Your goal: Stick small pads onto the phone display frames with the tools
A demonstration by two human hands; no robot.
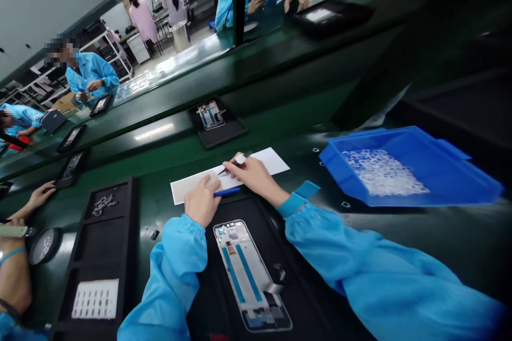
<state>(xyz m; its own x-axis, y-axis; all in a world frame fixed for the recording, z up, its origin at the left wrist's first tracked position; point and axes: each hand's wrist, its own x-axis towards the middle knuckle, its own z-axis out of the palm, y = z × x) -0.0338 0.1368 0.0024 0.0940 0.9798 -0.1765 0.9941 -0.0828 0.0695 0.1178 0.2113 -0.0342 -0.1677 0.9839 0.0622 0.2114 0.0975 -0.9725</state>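
White strip (272, 160) is laid on the green bench, just beyond the far edge of the near black tray (288, 256), its long axis running from left and near to right and far. Its left part is touched by the left hand (202, 202), whose fingers are bent and kept close together; one blue stick (228, 192) emerges beside the thumb, pointing right, though whether it is gripped or merely covered cannot be told. By the right hand (256, 176), one dark pointed tool (222, 172) is held in a narrow pinch, its tip directed left toward the left fingertips; contact with the strip cannot be made out. One phone frame (250, 272) is set on the near tray, bearing two blue bands, its long axis slanted from far left to near right. To the right, one blue bin (448, 170) is filled with white pieces (384, 173) too many to be counted, and three loose ones (346, 204) are seen outside it, on its left and near sides.
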